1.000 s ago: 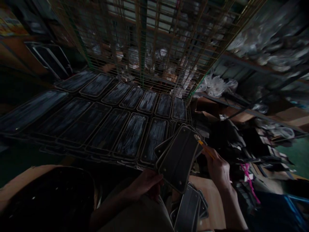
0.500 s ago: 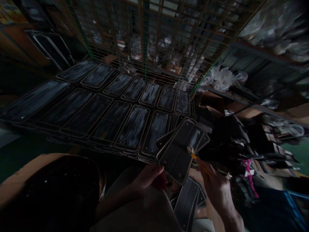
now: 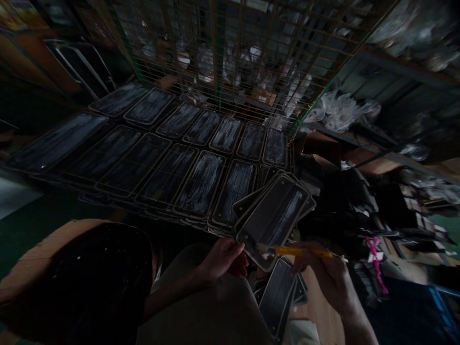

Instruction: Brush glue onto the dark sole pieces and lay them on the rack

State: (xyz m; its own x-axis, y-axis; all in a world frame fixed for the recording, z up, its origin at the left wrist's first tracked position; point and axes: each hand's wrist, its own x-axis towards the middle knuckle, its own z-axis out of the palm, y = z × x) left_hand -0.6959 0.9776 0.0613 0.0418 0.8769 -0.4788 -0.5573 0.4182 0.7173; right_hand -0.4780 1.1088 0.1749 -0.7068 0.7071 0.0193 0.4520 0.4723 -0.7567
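Note:
My left hand (image 3: 222, 258) pinches the near corner of a dark rectangular plate (image 3: 273, 216), which it holds tilted on top of a small stack of like plates. White streaks cover the plate's right half. My right hand (image 3: 325, 273) is closed round a small brush with an orange handle (image 3: 298, 250). Its bristle tip (image 3: 261, 247) touches the plate's near end.
Two rows of several coated dark plates (image 3: 201, 182) lie on a wire rack ahead. A wire cage (image 3: 233, 52) stands behind them. More dark plates (image 3: 280, 297) are stacked on a cardboard surface below my hands. Cluttered shelves and plastic bags (image 3: 338, 112) fill the right.
The brush has swept from the plate's far end down to its near end and left white streaks. The orange handle now lies nearly level. The view shifted slightly.

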